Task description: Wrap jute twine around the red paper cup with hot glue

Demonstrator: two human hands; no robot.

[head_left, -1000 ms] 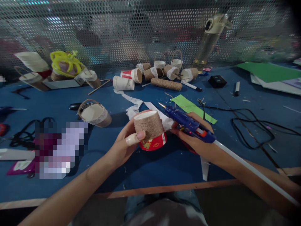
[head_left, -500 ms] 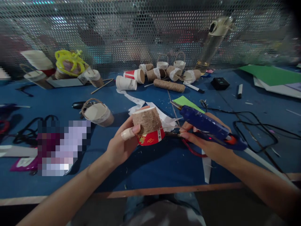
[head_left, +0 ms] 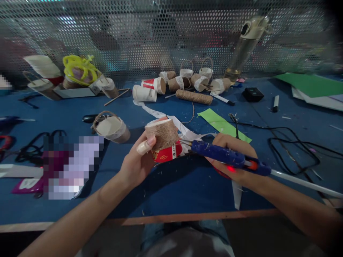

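My left hand [head_left: 139, 157] grips a paper cup [head_left: 168, 152] tilted on its side, its red printed part below and a broad band of brown twine [head_left: 162, 134] wound around the rest. A wrapping covers the left thumb. In my right hand [head_left: 235, 151] is a blue glue gun [head_left: 217, 150], its red light lit and a long white glue stick [head_left: 302, 182] sticking out of its back. The gun's nozzle points left, close beside the twine; whether it touches cannot be told. White lace ribbon [head_left: 184, 126] lies behind the cup, and red-handled scissors lie partly hidden under the right hand.
A twine-handled cup [head_left: 114, 130] stands left. Behind are stacked paper cups [head_left: 144, 93], a twine roll [head_left: 194, 97], several small twine baskets and a tilted bottle [head_left: 242, 50] against the perforated metal screen [head_left: 150, 43]. Black cable [head_left: 292, 142] loops at right beside green paper [head_left: 225, 125].
My right hand has turned the glue gun, bringing its nozzle down and left to the cup. The cup in my left hand has shifted slightly left and up. A loose twine strand has moved.
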